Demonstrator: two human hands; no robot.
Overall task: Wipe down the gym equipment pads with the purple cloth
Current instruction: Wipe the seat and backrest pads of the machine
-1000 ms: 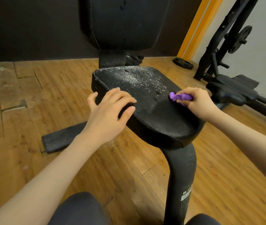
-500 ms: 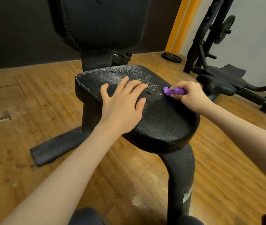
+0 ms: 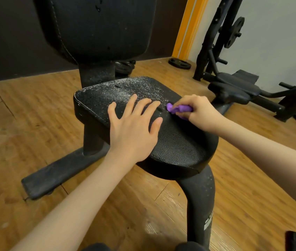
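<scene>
A black padded seat [image 3: 178, 151] sits in the middle of the view, its far half speckled with white dust or droplets. My left hand [image 3: 134, 129] lies flat on the seat with fingers spread. My right hand [image 3: 200, 110] grips a bunched purple cloth [image 3: 179, 108] and holds it against the seat's right side, close to my left fingertips. Behind the seat rises the black back pad [image 3: 98, 26], also spotted.
The seat stands on a curved black post [image 3: 200, 201] and a floor bar [image 3: 60, 173] on wooden flooring. A second bench and rack [image 3: 234, 86] with weight plates stand at the right. A loose plate [image 3: 179, 63] lies by the orange wall strip.
My left hand moved from the seat's left edge onto its top and flattened. My right hand with the cloth shifted leftward across the seat. The camera came closer.
</scene>
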